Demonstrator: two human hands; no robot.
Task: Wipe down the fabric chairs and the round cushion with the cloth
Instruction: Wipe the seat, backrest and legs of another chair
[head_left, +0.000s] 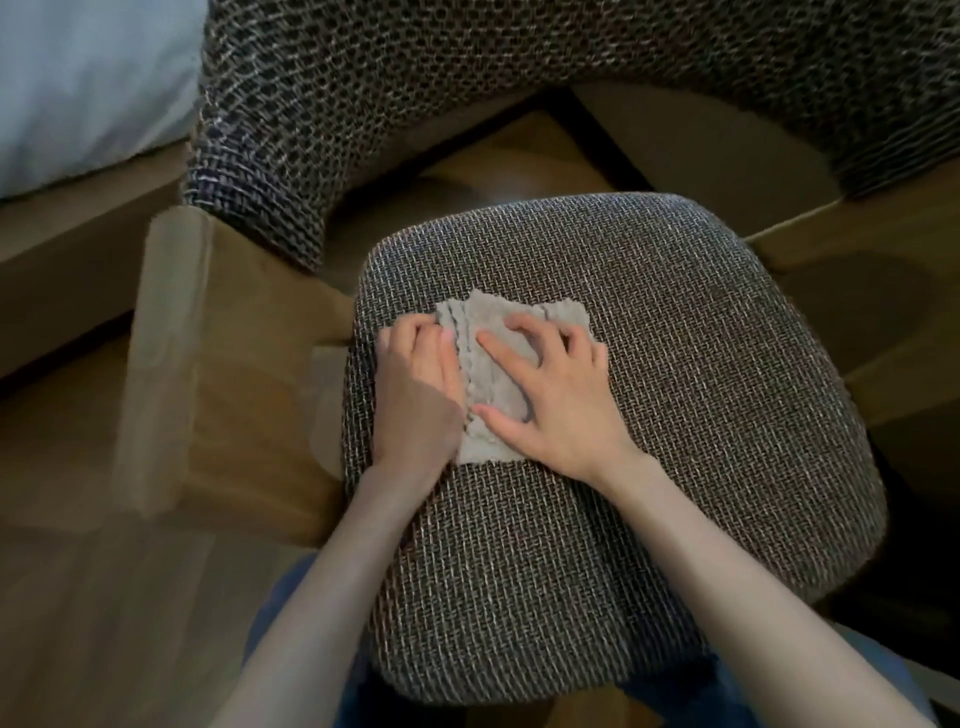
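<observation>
The grey cloth (483, 317) lies flat on the left half of the woven chair seat (675, 415). The right hand (558, 405) presses down on it with fingers spread and straight. The left hand (415, 389) rests at its left edge with fingers bent; whether they pinch it, I cannot tell. A wooden armrest (171, 364) stands just left.
</observation>
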